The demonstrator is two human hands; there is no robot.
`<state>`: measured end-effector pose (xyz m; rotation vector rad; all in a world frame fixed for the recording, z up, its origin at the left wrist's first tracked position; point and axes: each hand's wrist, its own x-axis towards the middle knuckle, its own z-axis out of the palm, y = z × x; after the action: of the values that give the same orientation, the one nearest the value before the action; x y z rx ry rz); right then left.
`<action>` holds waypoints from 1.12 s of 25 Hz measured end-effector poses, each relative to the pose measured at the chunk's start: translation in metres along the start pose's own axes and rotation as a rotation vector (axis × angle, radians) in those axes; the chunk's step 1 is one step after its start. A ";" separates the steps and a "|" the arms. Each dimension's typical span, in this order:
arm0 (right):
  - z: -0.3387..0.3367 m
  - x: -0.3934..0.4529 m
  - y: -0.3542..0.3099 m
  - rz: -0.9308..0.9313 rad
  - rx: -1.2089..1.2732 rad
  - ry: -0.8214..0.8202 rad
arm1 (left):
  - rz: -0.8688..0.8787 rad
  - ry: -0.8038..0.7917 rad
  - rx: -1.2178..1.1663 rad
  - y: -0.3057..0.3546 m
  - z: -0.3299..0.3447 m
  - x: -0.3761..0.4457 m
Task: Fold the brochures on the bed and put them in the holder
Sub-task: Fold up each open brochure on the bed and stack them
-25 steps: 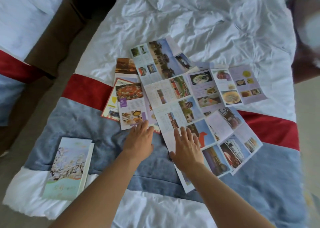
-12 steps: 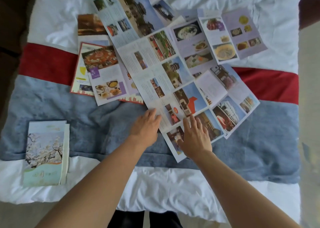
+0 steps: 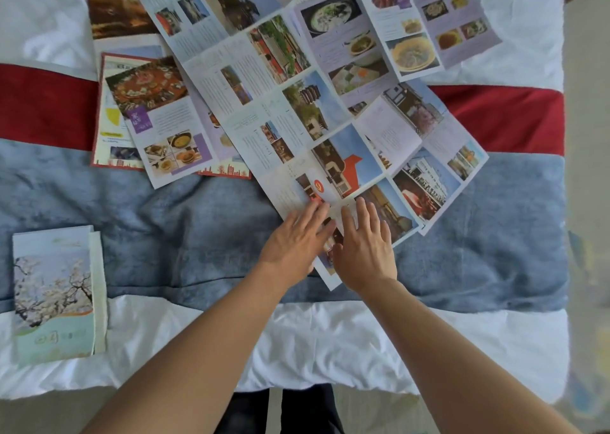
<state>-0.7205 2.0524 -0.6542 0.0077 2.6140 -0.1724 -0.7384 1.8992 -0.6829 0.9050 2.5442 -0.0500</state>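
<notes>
Several unfolded brochures overlap in the middle of the bed. A long travel brochure [image 3: 284, 103] with building photos runs diagonally on top. My left hand [image 3: 293, 242] and my right hand [image 3: 364, 248] lie flat, side by side, on its near end, fingers spread and gripping nothing. A food brochure [image 3: 158, 116] lies to the left, and a lilac food brochure [image 3: 412, 24] sits at the far right. A folded one with a blossom cover [image 3: 52, 295] rests at the near left. No holder is in view.
The bed has a white sheet [image 3: 330, 341], a blue-grey runner [image 3: 495, 235] and a red stripe [image 3: 43, 103]. Its near edge is close to my body, with floor [image 3: 587, 136] along the right side.
The view has moved forward and down over the bed. Both hands have slid closer together on the near end of the long brochure, and the left hand now rests on the paper.
</notes>
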 end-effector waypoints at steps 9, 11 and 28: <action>-0.014 -0.003 0.027 0.168 0.083 0.023 | 0.001 0.013 0.012 0.036 -0.002 0.000; -0.014 -0.004 0.034 0.179 0.099 0.032 | 0.038 0.080 0.007 0.036 -0.004 0.001; -0.080 0.048 -0.004 0.005 0.196 0.306 | -0.897 0.235 -0.978 -0.045 -0.053 -0.001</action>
<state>-0.8019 2.0570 -0.6085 0.1173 2.8887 -0.4584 -0.7859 1.8727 -0.6401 -0.6198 2.4623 0.9637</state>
